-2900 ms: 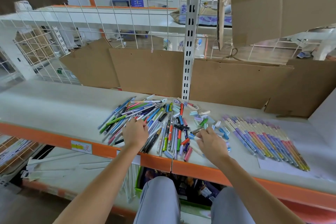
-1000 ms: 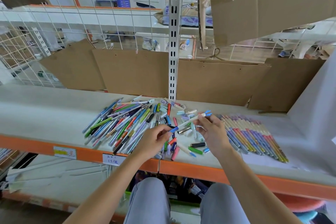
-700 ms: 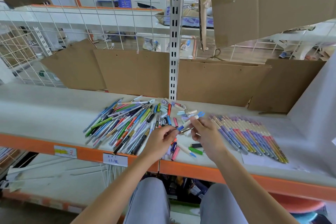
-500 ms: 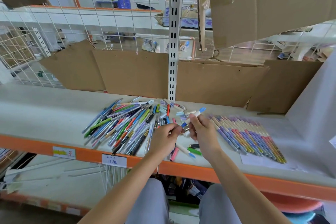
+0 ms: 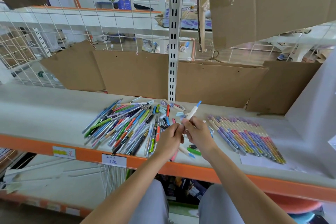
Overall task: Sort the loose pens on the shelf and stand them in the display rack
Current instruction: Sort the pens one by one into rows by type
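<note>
While both hands meet over the middle of the shelf (image 5: 45, 114), the right hand (image 5: 197, 133) pinches a white pen with a blue tip (image 5: 193, 112) between thumb and fingertips, the pen slanting up toward one o'clock and clear of the surface. The left hand (image 5: 171, 139) sits just beside it with fingers curled in at the pen's lower end; whether it grips that end or a separate small piece cannot be told, since the knuckles hide the contact.

The loose pile of mixed pens (image 5: 125, 129) fans out at nine o'clock from the hands, and the sorted row of pastel pens (image 5: 245, 136) lies at three o'clock, side by side on a sheet of paper. A few strays, among them a green pen (image 5: 194, 151) and a pink one (image 5: 174, 155), lie at six o'clock near the orange front edge (image 5: 27, 143). No display rack can be seen in this view.

The likeliest slip is a cap or the pen itself dropping if the two-handed pinch is loose; it would land among the scattered caps and be hard to find. A forearm drawn back carelessly could roll the strays over the front edge, and a wrist sweeping toward three o'clock could knock the tidy row askew, undoing the sorting.
</note>
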